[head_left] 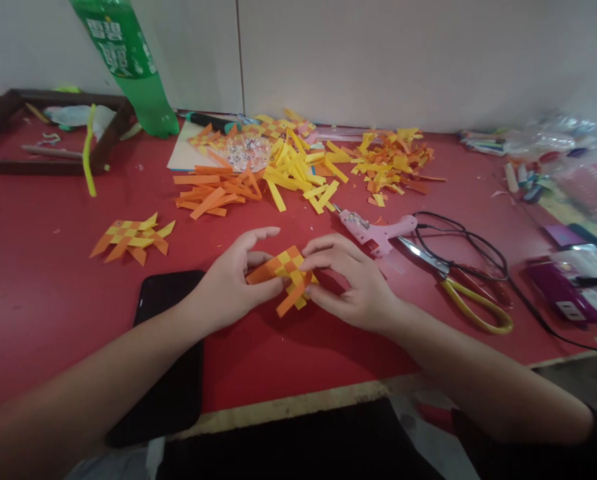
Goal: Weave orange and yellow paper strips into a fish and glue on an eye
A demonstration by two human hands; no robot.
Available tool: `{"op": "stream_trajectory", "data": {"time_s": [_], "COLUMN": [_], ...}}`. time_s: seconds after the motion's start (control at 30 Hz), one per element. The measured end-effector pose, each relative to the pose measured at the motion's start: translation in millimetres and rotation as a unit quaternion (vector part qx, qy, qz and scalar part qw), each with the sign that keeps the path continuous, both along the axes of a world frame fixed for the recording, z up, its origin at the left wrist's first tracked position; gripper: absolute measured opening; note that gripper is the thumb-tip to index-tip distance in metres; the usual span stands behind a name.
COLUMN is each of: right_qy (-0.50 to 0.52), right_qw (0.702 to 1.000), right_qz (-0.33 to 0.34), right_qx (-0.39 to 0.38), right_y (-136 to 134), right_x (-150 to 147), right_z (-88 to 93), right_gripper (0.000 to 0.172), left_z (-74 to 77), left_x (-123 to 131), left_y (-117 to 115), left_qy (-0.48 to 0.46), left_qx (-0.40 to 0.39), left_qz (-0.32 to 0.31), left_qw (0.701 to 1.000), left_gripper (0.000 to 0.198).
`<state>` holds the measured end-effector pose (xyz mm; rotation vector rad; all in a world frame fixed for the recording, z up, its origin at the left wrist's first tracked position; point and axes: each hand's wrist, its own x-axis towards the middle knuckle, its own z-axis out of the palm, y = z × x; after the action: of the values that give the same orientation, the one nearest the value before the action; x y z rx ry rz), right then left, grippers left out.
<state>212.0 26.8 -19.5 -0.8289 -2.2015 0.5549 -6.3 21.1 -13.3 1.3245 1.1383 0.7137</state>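
Note:
Between my two hands is a small woven piece of orange and yellow paper strips [291, 267], checkered in the middle with loose strip ends sticking out. My left hand [238, 280] pinches its left side, thumb in front, with the index finger stretched out above. At its right edge, my right hand [353, 280] has its fingers and thumb closed on the strips; the fingertips are partly hidden behind the paper. A finished-looking woven paper fish [133, 237] in the same colours lies on the red table to the left.
Orange strips [218, 193], yellow strips [298, 167] and a scrap pile [393, 160] lie behind my hands. A pink glue gun [375, 230], its cord and yellow-handled scissors [458, 293] are to the right. A black phone [173, 373] sits under my left forearm; a green bottle [138, 80] stands behind.

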Motion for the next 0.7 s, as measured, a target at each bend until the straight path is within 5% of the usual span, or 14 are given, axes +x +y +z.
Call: {"op": "stream_trajectory", "data": {"time_s": [0.43,0.7], "right_qy": [0.106,0.157], "right_qw": [0.955,0.931], "right_qz": [-0.04,-0.011], "right_qx": [-0.275,-0.329], "right_y": [0.9,1.2], "right_x": [-0.7,-1.7], "right_z": [6.1,2.4], "right_gripper": [0.01,0.017], "left_z": [2.8,2.1], "left_x": [-1.0,-1.3], "left_y": [0.5,0.0], "left_qy": [0.037,0.026], "left_qx": [0.016,0.014], "left_qz": [-0.004,-0.012], "left_qw": [0.999,0.999], "left_gripper": [0.075,0.072]}}
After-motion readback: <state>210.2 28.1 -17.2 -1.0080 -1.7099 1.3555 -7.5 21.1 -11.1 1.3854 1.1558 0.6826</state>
